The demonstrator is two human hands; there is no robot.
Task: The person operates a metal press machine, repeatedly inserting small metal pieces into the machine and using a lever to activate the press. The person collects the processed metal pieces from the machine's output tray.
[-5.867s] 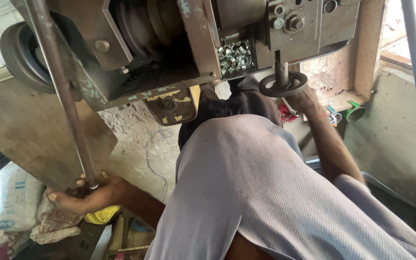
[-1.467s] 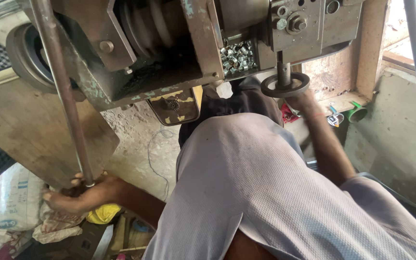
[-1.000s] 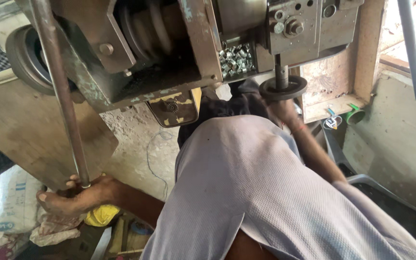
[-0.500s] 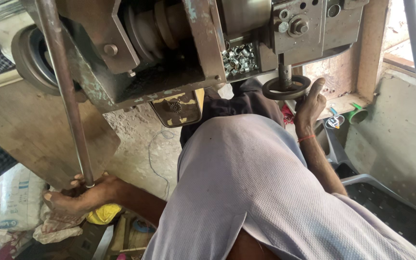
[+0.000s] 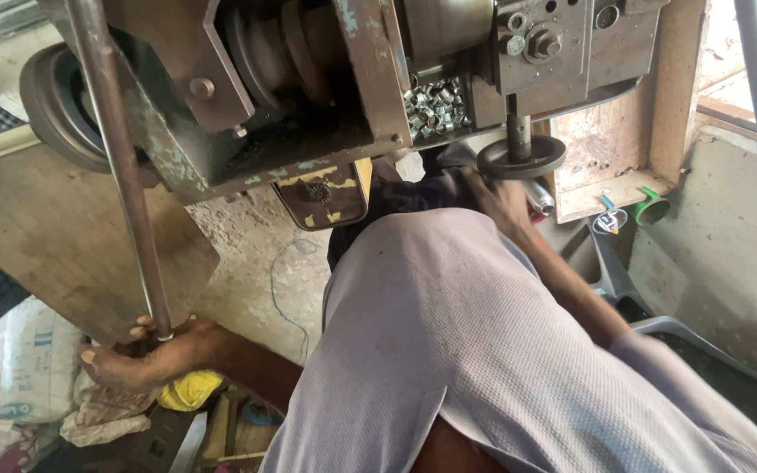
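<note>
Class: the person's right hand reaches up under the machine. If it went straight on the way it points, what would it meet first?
Probably the round metal disc on the vertical shaft: the right hand sits just below it, blurred, so depth is uncertain.

Rough concrete floor (image 5: 247, 254) with blue wire (image 5: 286, 271), white sacks (image 5: 19, 368), yellow rag (image 5: 187, 390).

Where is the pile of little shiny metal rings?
In the head view, the shiny rings sit top centre inside the machine, just left of the round wheel.
</note>
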